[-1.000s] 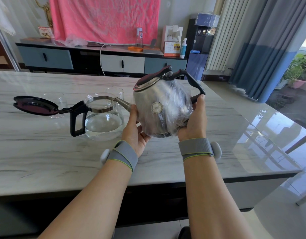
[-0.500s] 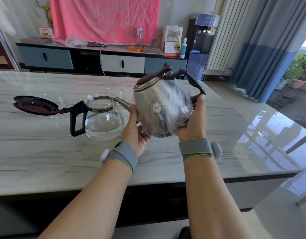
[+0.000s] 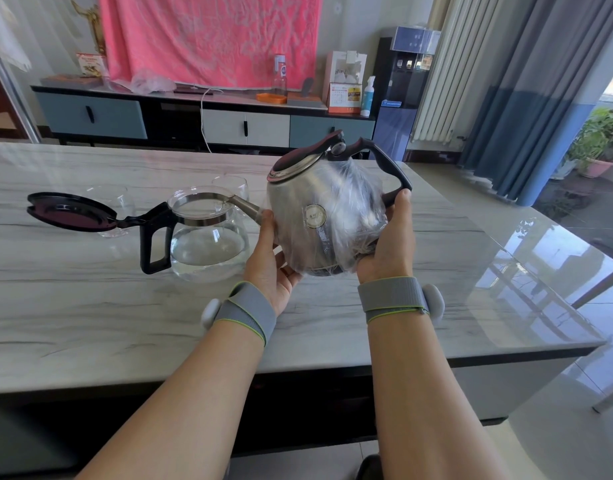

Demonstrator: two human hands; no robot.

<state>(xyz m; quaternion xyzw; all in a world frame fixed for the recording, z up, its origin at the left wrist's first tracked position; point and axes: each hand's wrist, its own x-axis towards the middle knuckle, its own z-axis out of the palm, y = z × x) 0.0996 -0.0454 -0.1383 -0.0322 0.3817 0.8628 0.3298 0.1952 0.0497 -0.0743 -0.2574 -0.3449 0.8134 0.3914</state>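
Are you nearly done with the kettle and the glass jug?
About halfway, I'd say. Done: the clear glass jug has its dark lid flipped open and water in its lower half. In hand: the left hand and right hand hold the plastic-wrapped silver steel kettle tilted, spout at the jug's rim; I can't see a stream. Left: probably topping up, setting the kettle down, closing the lid.
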